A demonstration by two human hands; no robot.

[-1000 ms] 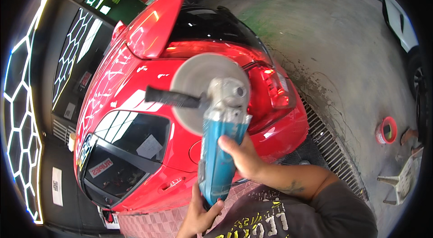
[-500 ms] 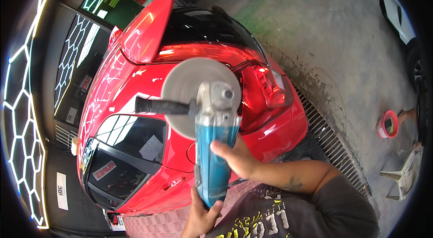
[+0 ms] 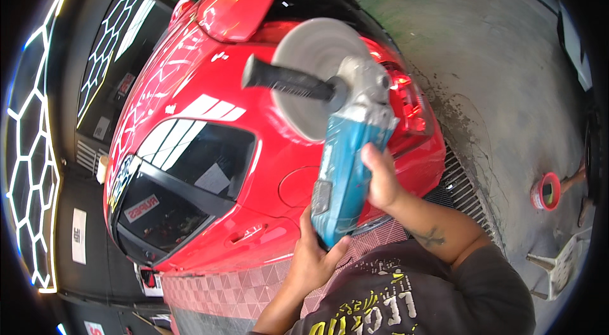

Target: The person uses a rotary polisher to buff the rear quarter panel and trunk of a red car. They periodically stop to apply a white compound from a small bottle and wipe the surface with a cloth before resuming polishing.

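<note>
My two hands hold a blue electric polisher point(image 3: 347, 167) with a silver metal head and a black side handle that sticks out to the left. My left hand point(image 3: 317, 251) is wrapped round its rear end, and my right hand point(image 3: 383, 179) grips the blue body farther forward. At the far end sits a round whitish polishing pad point(image 3: 298, 106), its surface smeared as if spinning. It lies over the rear side panel of a red car point(image 3: 273, 164), next to the tail light point(image 3: 409, 103). Whether pad and paint touch, I cannot tell. Neither hand is on the side handle.
A raised red spoiler point(image 3: 244, 2) juts up beyond the pad. Along the car's rear runs a floor drain grate point(image 3: 466, 189). To the right stand a red bucket point(image 3: 547, 191) and a pale stool point(image 3: 564, 265). Hexagon lights point(image 3: 30, 164) line the left wall.
The polisher has moved right and away from me, and tilted so its head leans right. Both hands moved with it. The view has shifted too, with the spoiler now higher in the picture.
</note>
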